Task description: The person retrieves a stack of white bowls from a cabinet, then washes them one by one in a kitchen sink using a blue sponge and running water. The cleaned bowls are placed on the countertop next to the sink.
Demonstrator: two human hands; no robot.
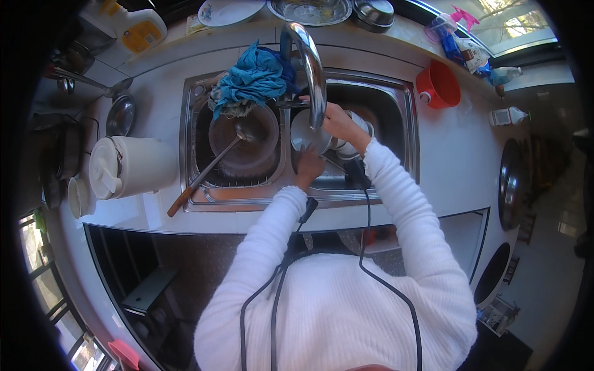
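Both hands are over the right basin of a steel double sink [412,139]. My left hand [310,164] is at the near rim of a white bowl [307,134]. My right hand [341,121] reaches behind the curved chrome faucet [312,65], at the bowl's right side, its fingertips partly hidden by the spout. More white dishes [356,121] lie stacked beneath and beside my right wrist. Whether either hand grips the bowl is unclear. In the left basin a ladle with a wooden handle [182,200] rests on a round pan [220,150].
Blue cloths [253,76] hang by the faucet base. A white lidded container [148,162] stands left of the sink, a red tub [438,85] at its back right. A plate [229,11] and metal bowls [308,10] line the back ledge. Black cables [369,213] hang from both wrists.
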